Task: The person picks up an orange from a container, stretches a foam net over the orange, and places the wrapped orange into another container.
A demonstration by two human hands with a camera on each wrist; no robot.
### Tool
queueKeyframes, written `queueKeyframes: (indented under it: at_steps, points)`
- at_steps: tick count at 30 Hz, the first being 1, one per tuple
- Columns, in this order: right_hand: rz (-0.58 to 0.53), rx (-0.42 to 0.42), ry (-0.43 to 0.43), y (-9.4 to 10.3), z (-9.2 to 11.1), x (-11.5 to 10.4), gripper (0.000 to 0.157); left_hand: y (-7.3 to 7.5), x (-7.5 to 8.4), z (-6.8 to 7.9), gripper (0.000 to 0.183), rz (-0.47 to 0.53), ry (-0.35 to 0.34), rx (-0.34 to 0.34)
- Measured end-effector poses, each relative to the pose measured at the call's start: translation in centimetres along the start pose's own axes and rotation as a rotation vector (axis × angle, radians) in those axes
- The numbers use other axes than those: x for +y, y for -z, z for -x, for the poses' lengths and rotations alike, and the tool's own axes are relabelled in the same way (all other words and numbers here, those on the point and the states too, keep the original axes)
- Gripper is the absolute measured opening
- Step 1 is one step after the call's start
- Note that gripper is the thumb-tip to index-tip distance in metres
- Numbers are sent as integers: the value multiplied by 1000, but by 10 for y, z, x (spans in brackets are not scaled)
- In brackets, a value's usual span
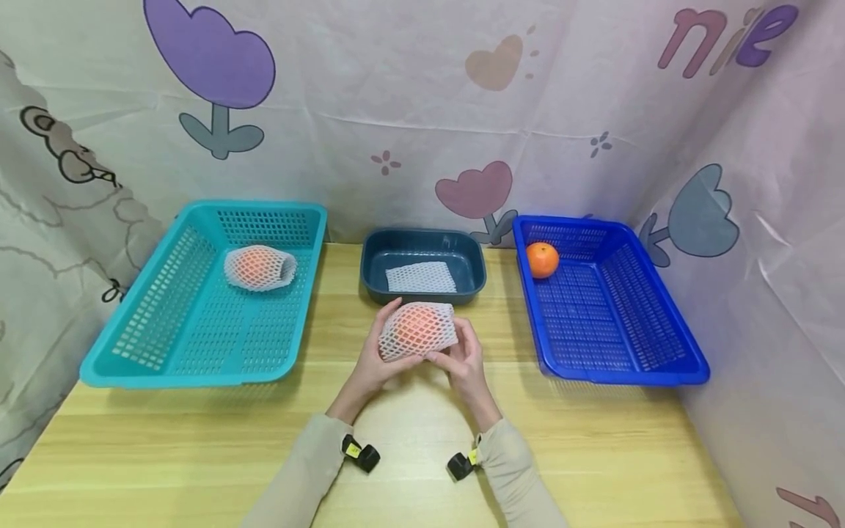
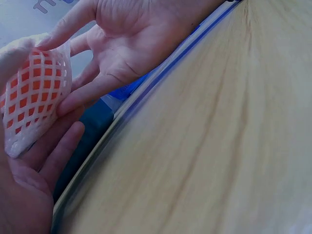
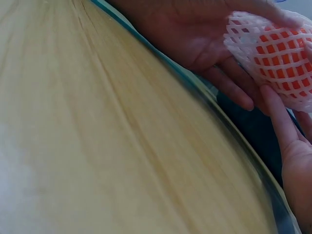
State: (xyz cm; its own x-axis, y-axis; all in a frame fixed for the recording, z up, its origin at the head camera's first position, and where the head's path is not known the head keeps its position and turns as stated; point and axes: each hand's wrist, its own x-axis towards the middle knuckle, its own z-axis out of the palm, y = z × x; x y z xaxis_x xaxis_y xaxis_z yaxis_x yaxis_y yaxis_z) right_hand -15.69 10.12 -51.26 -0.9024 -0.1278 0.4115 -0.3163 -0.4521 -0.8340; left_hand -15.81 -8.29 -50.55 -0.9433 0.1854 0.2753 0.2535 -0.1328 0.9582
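Observation:
An orange in a white foam net sleeve [image 1: 417, 331] is held between both hands, above the table in front of the dark teal basin [image 1: 370, 287]. My left hand [image 1: 371, 364] grips its left side, with the thumb along the bottom. At the right end, my right hand [image 1: 467, 368] pinches the sleeve's edge with thumb and fingers. Orange skin shows through the mesh [image 2: 39, 87] in the left wrist view. The right wrist view has the netted fruit [image 3: 285, 61] at its upper right, fingers of both hands around it.
A flat white foam net [image 1: 422, 277] lies in the basin. The turquoise basket [image 1: 300, 323] at left has a netted fruit [image 1: 257, 268] in it. At right, the blue basket [image 1: 538, 334] contains a bare orange [image 1: 542, 260]. Behind hangs a printed cloth [image 1: 370, 95].

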Motion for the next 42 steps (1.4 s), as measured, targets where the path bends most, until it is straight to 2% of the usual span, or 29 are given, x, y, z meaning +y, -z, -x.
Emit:
queueKeyframes:
  at_steps: [5, 9, 13, 19, 22, 27, 30, 34, 38, 42]
  points:
    - [1, -6, -12, 1, 0, 1, 63, 1, -3, 3, 100, 48, -18, 54]
    - [-11, -14, -13, 1, 1, 2, 63, 1, -3, 2, 92, 45, -39, 46]
    - [-16, -8, -7, 2, 0, 2, 63, 1, 0, -1, 91, 21, -50, 26]
    - [-20, -9, -5, 2, 0, 2, 62, -4, 24, 2, 87, 9, -52, 15]
    - [-10, -23, -9, 2, 1, 2, 60, -5, 27, 3, 85, 6, -70, 29]
    - [1, -53, 20, 2, 1, 2, 57, -4, 25, 4, 85, 10, -91, 51]
    - [6, -46, 26, 1, 1, 2, 54, -2, 11, 2, 88, 9, -111, 31]
    - [5, -4, -12, 0, 1, 0, 52, 1, -7, 0, 91, 27, -155, -20]
    - [-4, 19, -36, 0, 2, -1, 52, 1, -9, 0, 89, 40, -179, -46]
    - [2, 8, -12, 1, 1, -1, 51, -1, -8, -1, 90, 23, -168, -38]
